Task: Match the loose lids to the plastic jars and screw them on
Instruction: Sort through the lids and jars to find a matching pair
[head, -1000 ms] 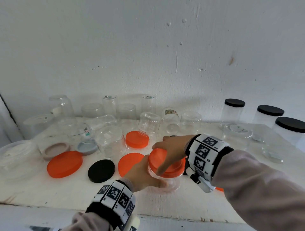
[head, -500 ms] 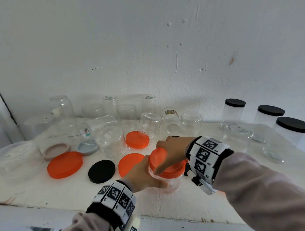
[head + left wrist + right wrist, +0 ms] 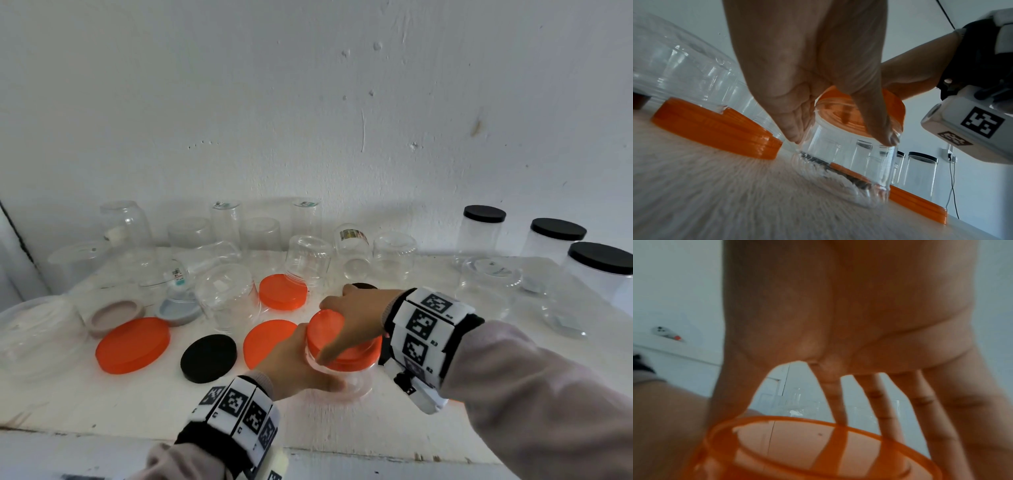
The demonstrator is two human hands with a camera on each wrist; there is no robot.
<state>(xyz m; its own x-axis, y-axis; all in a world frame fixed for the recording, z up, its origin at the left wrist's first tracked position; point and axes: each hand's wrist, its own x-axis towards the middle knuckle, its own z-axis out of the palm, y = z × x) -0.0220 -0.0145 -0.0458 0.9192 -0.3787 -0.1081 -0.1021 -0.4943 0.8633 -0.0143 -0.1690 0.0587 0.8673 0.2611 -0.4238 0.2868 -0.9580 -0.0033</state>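
A short clear plastic jar (image 3: 356, 378) (image 3: 849, 164) stands near the shelf's front edge with an orange lid (image 3: 325, 329) (image 3: 894, 105) (image 3: 818, 449) on its mouth. My left hand (image 3: 301, 363) (image 3: 818, 91) grips the jar's wall from the left, thumb and fingers curled round it. From above, my right hand (image 3: 356, 318) (image 3: 849, 369) covers the lid, its fingers spread down over the rim and gripping it. Loose lids lie to the left: a large orange one (image 3: 133, 344), a black one (image 3: 209, 358), and two smaller orange ones (image 3: 267, 339) (image 3: 282, 292).
Several clear open jars, many upside down, crowd the back of the white shelf (image 3: 102, 407) along the wall. A grey lid (image 3: 114, 317) and a blue-grey lid (image 3: 178, 310) lie at the left. Three jars with black lids (image 3: 484, 214) stand at the right. Another orange lid (image 3: 920, 206) lies behind the held jar.
My right hand has turned a little on the orange lid, its thumb sliding across the top. The left hand and the jar stay where they were.
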